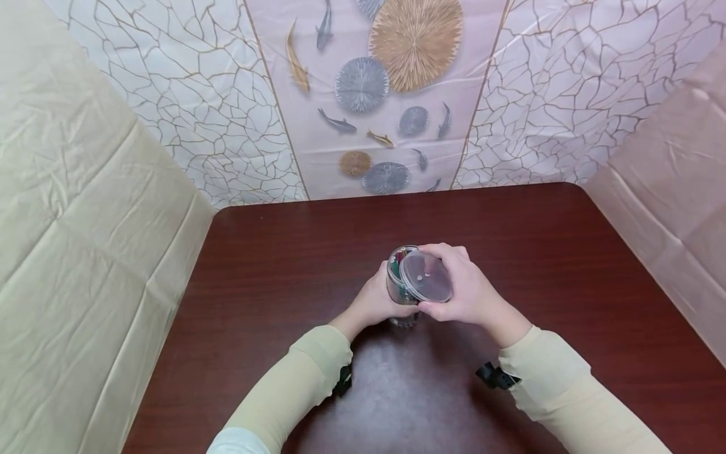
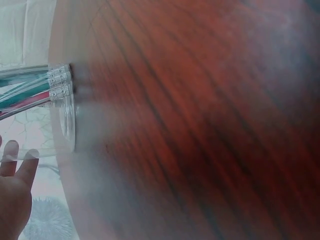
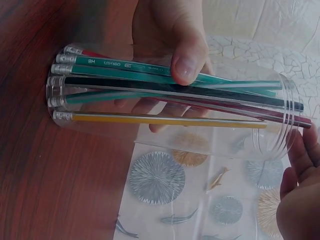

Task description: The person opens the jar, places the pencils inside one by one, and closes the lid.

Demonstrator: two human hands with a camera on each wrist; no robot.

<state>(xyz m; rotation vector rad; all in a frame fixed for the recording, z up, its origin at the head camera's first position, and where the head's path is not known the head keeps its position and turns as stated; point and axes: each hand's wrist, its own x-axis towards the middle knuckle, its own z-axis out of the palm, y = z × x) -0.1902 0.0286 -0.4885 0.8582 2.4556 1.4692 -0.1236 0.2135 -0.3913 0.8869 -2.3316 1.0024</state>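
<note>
A clear plastic jar [image 3: 220, 142] stands between my hands at the middle of the table. Several pencils [image 3: 165, 120] lean inside it, green, black, dark red and yellow, with their eraser ends at the bottom. My left hand [image 1: 381, 297] grips the jar's side, its thumb and fingers wrapped round the wall. In my right hand [image 1: 467, 287] is a clear round lid [image 1: 428, 277], held by its edge, tilted and off to the right of the jar's mouth. The left wrist view shows only the jar's lower part [image 2: 69, 122]. Whether the base touches the table cannot be told.
The dark red wooden table [image 1: 272, 252] has rounded far corners. A patterned cloth [image 1: 368, 139] hangs behind its far edge, and plain pale cloths hang at the left [image 1: 113, 221] and right [image 1: 669, 189].
</note>
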